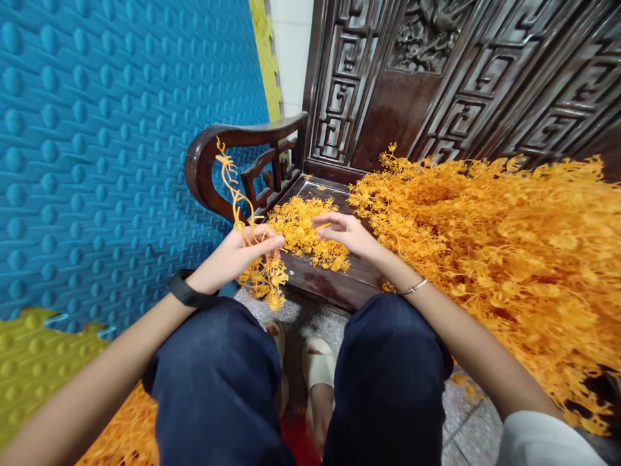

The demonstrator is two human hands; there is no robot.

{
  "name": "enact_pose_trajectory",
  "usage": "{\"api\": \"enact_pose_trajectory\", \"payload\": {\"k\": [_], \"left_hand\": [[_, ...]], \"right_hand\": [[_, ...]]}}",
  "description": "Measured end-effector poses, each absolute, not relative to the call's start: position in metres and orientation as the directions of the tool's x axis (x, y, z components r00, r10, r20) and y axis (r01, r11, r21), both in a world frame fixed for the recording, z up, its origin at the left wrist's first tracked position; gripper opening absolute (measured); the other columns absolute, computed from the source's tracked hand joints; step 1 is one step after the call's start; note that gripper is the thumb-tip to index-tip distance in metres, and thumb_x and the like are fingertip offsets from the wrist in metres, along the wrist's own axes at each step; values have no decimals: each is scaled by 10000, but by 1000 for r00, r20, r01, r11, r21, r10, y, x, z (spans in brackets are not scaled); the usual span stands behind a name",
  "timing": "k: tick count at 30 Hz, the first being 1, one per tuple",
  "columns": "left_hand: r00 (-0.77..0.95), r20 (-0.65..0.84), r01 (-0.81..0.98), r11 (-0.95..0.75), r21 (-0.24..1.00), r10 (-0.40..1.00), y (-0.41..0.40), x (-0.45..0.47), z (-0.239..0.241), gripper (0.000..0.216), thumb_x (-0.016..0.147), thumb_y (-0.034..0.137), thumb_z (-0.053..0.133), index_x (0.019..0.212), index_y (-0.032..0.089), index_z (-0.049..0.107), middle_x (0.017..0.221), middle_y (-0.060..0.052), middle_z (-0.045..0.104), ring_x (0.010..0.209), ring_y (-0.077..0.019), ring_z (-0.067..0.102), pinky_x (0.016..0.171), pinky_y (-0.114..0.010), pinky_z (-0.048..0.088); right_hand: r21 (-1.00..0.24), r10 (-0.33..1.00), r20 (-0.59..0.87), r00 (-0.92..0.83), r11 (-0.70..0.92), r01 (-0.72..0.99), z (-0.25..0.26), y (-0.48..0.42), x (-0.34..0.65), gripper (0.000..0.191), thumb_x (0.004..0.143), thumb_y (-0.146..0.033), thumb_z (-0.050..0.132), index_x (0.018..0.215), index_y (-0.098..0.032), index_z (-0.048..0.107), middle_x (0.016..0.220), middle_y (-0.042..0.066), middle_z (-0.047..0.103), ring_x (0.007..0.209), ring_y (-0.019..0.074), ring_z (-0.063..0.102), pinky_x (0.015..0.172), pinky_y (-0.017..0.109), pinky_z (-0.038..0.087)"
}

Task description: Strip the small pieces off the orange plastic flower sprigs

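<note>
My left hand (252, 249) is closed around an orange artificial plant stem (236, 194). Its thin bare part rises above the fingers and a frilly flowered end hangs below, over the floor. To the right, my right hand (347, 234) hovers at a small pile of loose orange plastic sprigs (303, 223), fingers stretched forward and thumb a little apart. Nothing shows between those fingers; whether they touch the pile I cannot tell. The pile lies on a dark wooden seat (334, 285) in front of me.
A large heap of orange artificial sprigs (509, 259) fills the right side. A curved wooden armrest (198, 162) and carved backrest (398, 110) border the seat. Blue foam matting (107, 142) stands at the left. More orange sprigs (126, 433) lie beside my left leg.
</note>
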State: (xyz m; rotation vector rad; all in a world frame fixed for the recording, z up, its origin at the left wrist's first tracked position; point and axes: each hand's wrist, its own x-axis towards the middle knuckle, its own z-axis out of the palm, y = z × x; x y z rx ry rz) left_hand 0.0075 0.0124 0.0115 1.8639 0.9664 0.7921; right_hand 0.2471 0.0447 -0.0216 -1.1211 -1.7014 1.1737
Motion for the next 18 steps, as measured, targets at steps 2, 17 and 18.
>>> {"api": "enact_pose_trajectory", "payload": {"k": [2, 17, 18], "left_hand": [[495, 140, 305, -322, 896, 858, 13, 10, 12, 278, 838, 384, 538, 692, 158, 609, 681, 0, 611, 631, -108, 545, 644, -231, 426], [466, 198, 238, -338, 911, 862, 15, 19, 10, 241, 819, 361, 566, 702, 157, 618, 670, 9, 601, 641, -111, 542, 654, -234, 421], [453, 209, 237, -343, 909, 866, 15, 20, 10, 242, 818, 358, 567, 691, 157, 610, 662, 12, 588, 636, -108, 532, 652, -232, 417]], "right_hand": [[-944, 907, 125, -403, 233, 233, -11, 33, 236, 279, 753, -310, 632, 970, -133, 625, 1009, 85, 646, 741, 124, 625, 781, 332, 498], [-912, 829, 163, -535, 334, 239, 11, 4, 216, 183, 819, -305, 582, 877, -137, 623, 819, 11, 625, 653, 77, 576, 666, 239, 460], [-914, 830, 158, -535, 328, 239, 11, 3, 215, 195, 810, -319, 594, 869, -135, 621, 812, 12, 624, 651, 79, 575, 664, 241, 459]]}}
